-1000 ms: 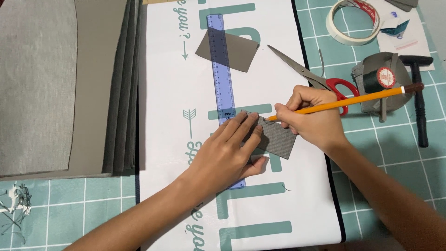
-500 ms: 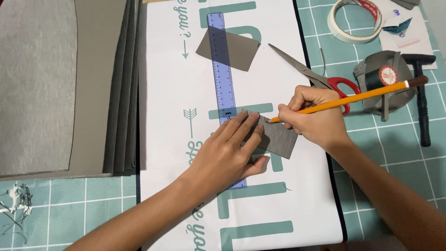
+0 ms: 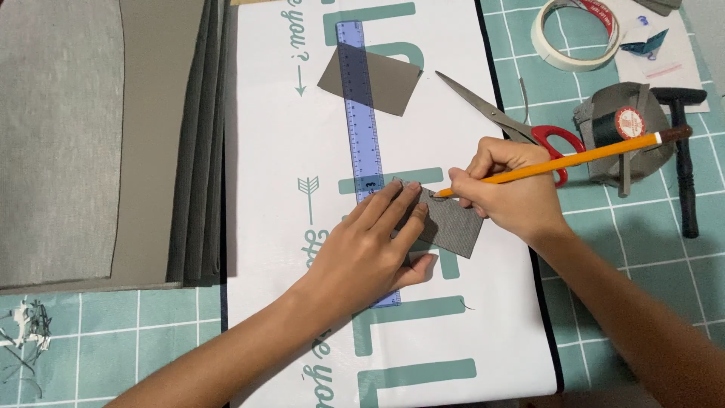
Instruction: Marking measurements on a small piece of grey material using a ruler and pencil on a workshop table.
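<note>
Left hand [image 3: 366, 245] lies flat, open, pressing a grey patch [image 3: 453, 225] and ruler [image 3: 360, 98]; right hand [image 3: 502, 189] has its grip closed on a pencil [image 3: 559, 160], tip on the patch.

Orange pencil [image 3: 574, 154], grey fabric piece [image 3: 456, 225], blue ruler [image 3: 363, 113] (see-through), red-handled scissors [image 3: 507, 121].

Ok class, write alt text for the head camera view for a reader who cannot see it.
The left hand presses a small grey fabric piece against a blue ruler on a white printed sheet, while the right hand marks it with an orange pencil. Red-handled scissors and a tape roll lie nearby.
</note>
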